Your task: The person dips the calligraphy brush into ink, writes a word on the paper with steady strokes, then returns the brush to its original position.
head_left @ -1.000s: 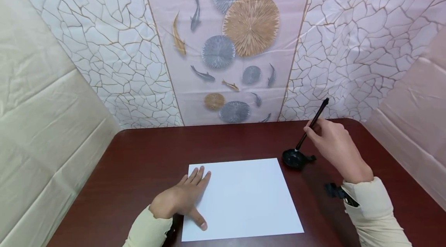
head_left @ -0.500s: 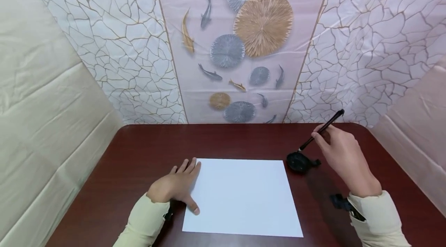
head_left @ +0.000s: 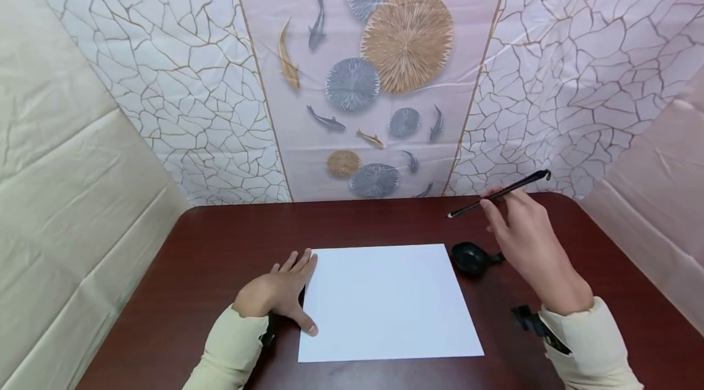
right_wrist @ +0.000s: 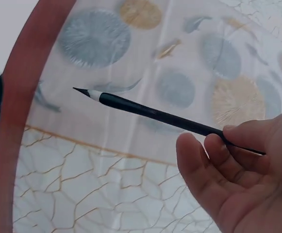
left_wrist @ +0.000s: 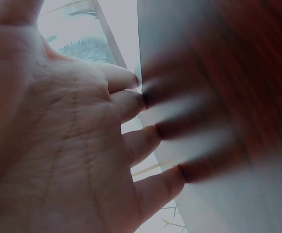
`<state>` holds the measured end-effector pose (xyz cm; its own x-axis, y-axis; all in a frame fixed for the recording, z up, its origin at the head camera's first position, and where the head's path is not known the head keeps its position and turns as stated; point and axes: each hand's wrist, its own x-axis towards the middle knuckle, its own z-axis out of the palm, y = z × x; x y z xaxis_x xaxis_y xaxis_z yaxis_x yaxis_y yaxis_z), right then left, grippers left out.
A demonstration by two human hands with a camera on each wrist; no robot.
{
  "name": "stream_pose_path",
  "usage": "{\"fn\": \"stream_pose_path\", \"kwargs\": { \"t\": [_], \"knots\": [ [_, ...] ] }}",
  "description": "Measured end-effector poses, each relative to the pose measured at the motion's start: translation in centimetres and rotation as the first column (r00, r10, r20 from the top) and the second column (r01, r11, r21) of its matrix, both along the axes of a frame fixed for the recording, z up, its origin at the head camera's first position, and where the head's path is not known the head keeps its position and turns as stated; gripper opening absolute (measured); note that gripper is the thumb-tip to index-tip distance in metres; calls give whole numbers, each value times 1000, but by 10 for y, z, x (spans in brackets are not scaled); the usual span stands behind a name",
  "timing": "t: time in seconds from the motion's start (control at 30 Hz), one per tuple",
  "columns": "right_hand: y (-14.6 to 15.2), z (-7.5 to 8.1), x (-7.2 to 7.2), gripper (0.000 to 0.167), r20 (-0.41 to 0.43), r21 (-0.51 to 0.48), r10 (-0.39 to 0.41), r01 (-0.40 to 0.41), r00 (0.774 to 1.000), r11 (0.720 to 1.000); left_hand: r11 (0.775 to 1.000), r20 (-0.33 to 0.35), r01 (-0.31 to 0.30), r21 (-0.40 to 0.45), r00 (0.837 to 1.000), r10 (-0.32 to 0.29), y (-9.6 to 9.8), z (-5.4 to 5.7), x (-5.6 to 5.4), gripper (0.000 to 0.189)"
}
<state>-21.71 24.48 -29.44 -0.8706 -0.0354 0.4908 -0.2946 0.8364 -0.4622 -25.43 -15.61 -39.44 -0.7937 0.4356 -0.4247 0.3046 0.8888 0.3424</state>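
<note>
**Desk:** Table first, please — what lies on it?

**Photographer:** Dark red table (head_left: 220, 243) against a wall hanging (head_left: 379, 72) printed with fish and round leaves. White sheet of paper (head_left: 385, 301) lies flat near the middle, blank as far as the head view shows.

**Desk:** And the left hand?

**Photographer:** Left hand (head_left: 277, 295) lies palm down at the paper's left edge, fingers straight and a little spread. The thumb reaches onto the sheet's lower left part; the other fingers rest on the wood just beside the edge. It grips nothing. The wrist view is blurred, but it shows the fingers extended toward the surface.

**Desk:** The right?

**Photographer:** Right hand (head_left: 522, 237) is raised above the table's right side, fingers curled, pinching a brush (head_left: 497, 194) between thumb and fingertips near its rear half.

**Desk:** How does the brush look?

**Photographer:** Thin, black-handled, with a short pale band before a dark pointed tip (right_wrist: 80, 90). It is held nearly level in the air, tip pointing left, touching nothing but the hand.

**Desk:** Anything smaller?

**Photographer:** Small black dish (head_left: 470, 257) just beside the paper's upper right corner, below the brush and apart from it.
</note>
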Motion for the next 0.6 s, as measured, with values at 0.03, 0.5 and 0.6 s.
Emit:
{"fn": "stream_pose_path", "kwargs": {
  "t": [0.03,0.5,0.6],
  "knots": [
    [-4,1,1,20,21,-14,6,-6,1000,1000,1000,3,7,2,1000,-7,-1,-1,0,143],
    [-90,5,-13,8,-114,-60,208,-215,972,975,999,56,10,42,998,-12,-9,-11,-8,154],
    [-106,0,-17,8,-115,-65,258,-266,959,962,1000,53,5,29,999,-7,-3,-4,-7,149]
  ]
}}
